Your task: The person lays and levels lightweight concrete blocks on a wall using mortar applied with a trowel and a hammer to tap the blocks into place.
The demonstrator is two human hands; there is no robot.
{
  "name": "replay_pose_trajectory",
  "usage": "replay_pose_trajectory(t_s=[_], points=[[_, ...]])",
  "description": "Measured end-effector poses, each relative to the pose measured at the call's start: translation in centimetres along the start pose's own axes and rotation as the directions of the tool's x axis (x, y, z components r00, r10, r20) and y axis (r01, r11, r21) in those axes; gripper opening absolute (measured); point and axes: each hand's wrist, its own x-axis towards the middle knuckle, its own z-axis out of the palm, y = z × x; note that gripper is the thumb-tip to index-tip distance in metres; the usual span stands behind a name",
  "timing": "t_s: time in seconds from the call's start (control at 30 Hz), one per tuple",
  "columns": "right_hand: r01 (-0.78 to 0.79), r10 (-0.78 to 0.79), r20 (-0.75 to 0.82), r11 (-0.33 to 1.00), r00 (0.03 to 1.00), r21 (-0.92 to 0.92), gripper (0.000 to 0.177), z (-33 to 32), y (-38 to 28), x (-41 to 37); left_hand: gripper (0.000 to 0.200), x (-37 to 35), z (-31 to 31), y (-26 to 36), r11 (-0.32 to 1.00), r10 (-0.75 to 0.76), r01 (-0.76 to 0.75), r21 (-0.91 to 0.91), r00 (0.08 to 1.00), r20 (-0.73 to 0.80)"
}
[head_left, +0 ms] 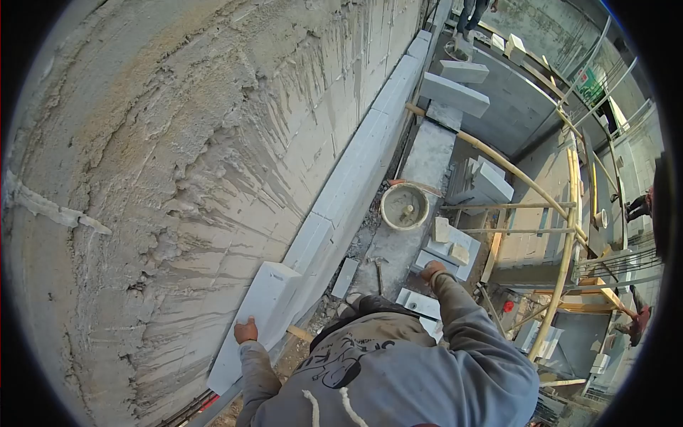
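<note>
pale block (pixel 267 295) gripped by left hand (pixel 246 330); right hand (pixel 430 272) outstretched, finger spread unclear.

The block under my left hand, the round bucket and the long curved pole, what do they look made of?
Block: perhaps aerated concrete; matte, pale grey, crisp-edged. Bucket: likely plastic, judging by its cream rim; finish unclear. Pole: probably bamboo, being round, tan and bowed; seemingly smooth.
</note>
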Motion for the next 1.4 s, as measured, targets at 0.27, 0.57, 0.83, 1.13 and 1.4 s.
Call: replay_pose_trajectory(t_s=[0.27,0.57,0.83,1.13,1.4], points=[[-0.137,0.175,-0.238,0.976,0.955,0.17,0.028,4.9,6.9,-6.0,0.068,-0.1,1.2,0.6,1.0,-0.022,0.023,-0.011,0.999,0.032],[-0.314,0.289,0.122,0.881,0.949,0.354,0.023,6.6,7.7,-4.9,0.071,0.0,1.0,0.7,1.0,-0.025,0.025,0.003,0.999,0.033],[-0.121,0.127,0.003,0.936,0.992,0.33,0.029,-2.4,3.7,2.4,0.06,0.0,0.9,1.8,0.968,-0.027,0.021,-0.249,0.999,-0.02],[-0.008,0.052,-0.152,0.96,0.987,0.28,0.029,-16.1,6.5,14.0,0.034,-0.8,2.8,24.9,0.684,0.18,-0.183,-0.706,0.98,-0.079],[-0.017,0.03,-0.228,0.998,0.973,0.059,0.028,-20.3,8.2,25.1,0.039,-6.8,9.2,47.0,0.814,0.547,-0.268,-0.515,0.649,0.529]])
